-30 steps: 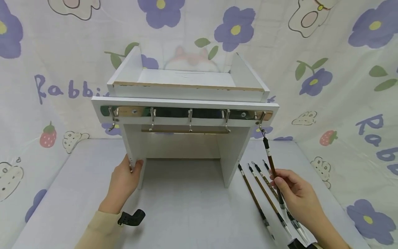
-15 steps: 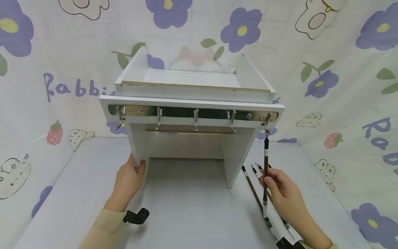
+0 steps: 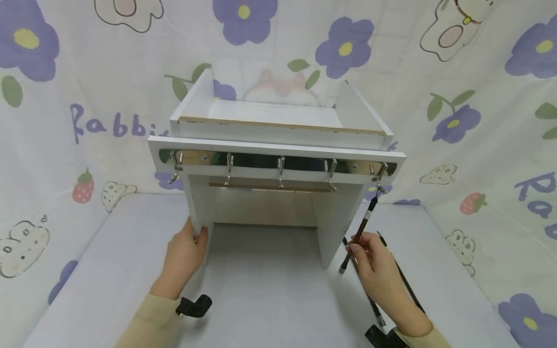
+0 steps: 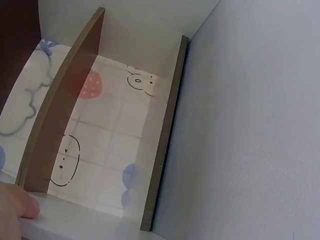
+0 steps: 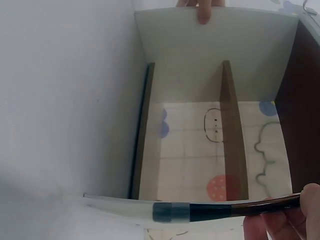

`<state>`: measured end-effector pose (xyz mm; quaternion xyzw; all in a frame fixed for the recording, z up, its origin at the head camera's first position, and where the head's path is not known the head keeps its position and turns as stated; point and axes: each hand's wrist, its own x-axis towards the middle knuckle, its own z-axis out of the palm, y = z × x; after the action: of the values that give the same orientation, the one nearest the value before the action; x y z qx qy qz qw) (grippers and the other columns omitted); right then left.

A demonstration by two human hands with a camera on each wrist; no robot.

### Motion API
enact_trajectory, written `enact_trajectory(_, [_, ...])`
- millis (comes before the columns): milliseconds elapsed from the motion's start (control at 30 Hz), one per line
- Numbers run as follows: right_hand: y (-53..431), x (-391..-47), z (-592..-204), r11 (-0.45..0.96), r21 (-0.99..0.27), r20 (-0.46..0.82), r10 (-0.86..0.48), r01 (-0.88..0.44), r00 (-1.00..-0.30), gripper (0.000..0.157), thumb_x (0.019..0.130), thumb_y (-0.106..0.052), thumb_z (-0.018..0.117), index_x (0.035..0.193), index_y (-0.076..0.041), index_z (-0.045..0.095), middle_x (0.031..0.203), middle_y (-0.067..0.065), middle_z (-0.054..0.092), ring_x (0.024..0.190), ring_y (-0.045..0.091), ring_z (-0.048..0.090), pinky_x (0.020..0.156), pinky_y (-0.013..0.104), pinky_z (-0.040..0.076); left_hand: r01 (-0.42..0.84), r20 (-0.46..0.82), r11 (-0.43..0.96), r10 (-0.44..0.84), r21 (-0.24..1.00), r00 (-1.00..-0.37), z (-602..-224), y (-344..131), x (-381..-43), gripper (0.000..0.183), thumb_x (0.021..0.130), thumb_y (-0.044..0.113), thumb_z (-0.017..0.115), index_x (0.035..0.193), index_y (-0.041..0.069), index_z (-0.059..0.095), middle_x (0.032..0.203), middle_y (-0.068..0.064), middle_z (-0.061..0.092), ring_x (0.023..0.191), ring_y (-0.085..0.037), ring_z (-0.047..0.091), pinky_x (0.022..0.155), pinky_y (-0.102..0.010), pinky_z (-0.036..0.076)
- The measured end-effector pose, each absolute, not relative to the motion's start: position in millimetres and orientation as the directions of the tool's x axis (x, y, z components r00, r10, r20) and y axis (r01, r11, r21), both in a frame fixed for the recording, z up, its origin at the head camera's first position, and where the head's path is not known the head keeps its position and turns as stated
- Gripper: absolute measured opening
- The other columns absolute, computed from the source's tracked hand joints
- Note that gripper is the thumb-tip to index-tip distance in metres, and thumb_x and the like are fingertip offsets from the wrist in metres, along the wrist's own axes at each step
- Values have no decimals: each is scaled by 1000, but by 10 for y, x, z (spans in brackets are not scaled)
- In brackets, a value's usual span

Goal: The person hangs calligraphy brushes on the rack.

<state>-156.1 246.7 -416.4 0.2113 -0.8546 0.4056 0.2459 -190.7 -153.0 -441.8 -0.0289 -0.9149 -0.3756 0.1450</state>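
Observation:
A white wooden shelf unit point(image 3: 285, 145) stands on the table, with a metal strip of several hooks along its front edge. My left hand point(image 3: 180, 256) grips the front edge of its left side panel point(image 3: 197, 208), thumb on the inner face. In my right hand point(image 3: 376, 270) a calligraphy brush point(image 3: 363, 224) is pinched between thumb and fingers. The brush's hanging loop is at the rightmost hook point(image 3: 381, 178), and its lower end slants left toward the shelf. In the right wrist view the dark handle, the ferrule point(image 5: 171, 212) and a pale, see-through tip end of the brush show.
More brushes point(image 3: 406, 280) lie on the white table point(image 3: 270, 299), partly hidden by my right hand and forearm. A cloth point(image 3: 278, 29) printed with flowers and rabbits hangs behind the shelf and at both sides.
My right hand has moved left, swinging the brush's lower end from right of the hook, through upright, to the left. The left hand keeps its grip. The view has shifted slightly.

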Motion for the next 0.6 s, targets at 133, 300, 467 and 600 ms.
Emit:
enact_trajectory(133, [2458,-1596,-4193,620,-532,613,-186,-576,-768,20,91,8,60,109,3,53,96,8,65,87,17,66,81,13,46,169,295,715,-53,678,-954,-4418,-1521,-1897,39,101,20,49,134,-1,42,111,-33,62,88,-44,66,64,-51,54])
enact_trajectory(300, [2441,-1607,-4240,627,-545,592,-182,-556,-785,22,90,5,64,109,2,53,95,4,63,84,16,64,78,14,47,169,297,716,-56,677,-953,-4420,-1525,-1894,39,101,18,49,134,-1,42,110,-33,62,87,-44,66,63,-50,54])
enact_trajectory(467, [2449,-1587,-4289,645,-561,560,-166,-519,-812,25,88,5,67,109,-1,53,96,-1,63,86,14,65,78,15,48,179,305,718,-48,673,-951,-4436,-1528,-1903,40,100,18,50,134,-1,41,110,-33,62,86,-44,67,61,-49,54])
enact_trajectory(600, [2460,-1580,-4305,647,-576,541,-157,-500,-826,27,88,4,67,110,-5,54,97,-2,63,87,13,64,79,16,48,183,311,721,-48,669,-949,-4439,-1526,-1908,40,100,17,50,134,-1,42,111,-33,62,87,-44,66,62,-51,54])
